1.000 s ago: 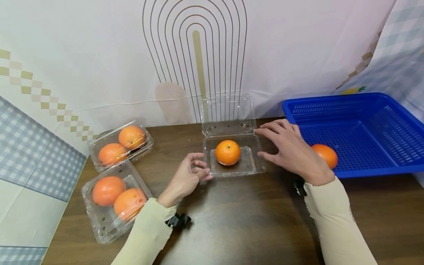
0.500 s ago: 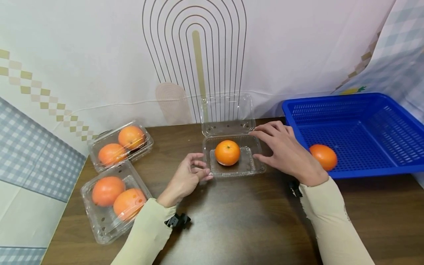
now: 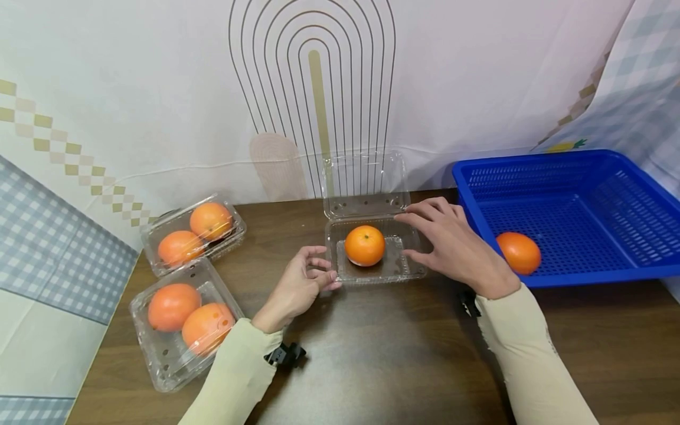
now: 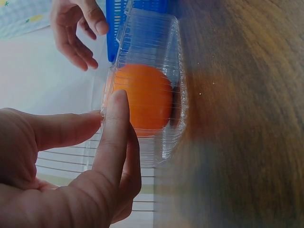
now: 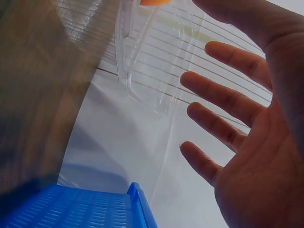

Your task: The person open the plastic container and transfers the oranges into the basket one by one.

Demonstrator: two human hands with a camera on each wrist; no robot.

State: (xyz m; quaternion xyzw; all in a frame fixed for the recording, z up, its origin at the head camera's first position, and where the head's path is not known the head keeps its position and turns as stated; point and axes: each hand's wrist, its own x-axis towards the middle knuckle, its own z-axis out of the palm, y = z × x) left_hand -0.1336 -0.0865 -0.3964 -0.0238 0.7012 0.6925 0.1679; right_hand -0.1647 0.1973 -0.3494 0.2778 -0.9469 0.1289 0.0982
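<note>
Hovering right hand [image 3: 451, 245], fingers [image 5: 221, 95] spread

Okay so the outfit is pretty simple: long sleeves in a pale, slightly yellowish cream, plain as far as I can see. The left sleeve [image 3: 234, 375] looks soft and a bit wrinkled, cuff ending right around the wrist. The right sleeve [image 3: 531, 354] matches, with creases near the cuff and a kinda rough-looking outer edge. Both the left hand [image 3: 294, 289] and right hand [image 3: 451, 242] are bare. There's a chunky black wrist gadget [image 3: 285, 355] on the left, blocky, with details too tiny to make out, and another black gadget [image 3: 468, 302] on the right, partly hidden.
</note>
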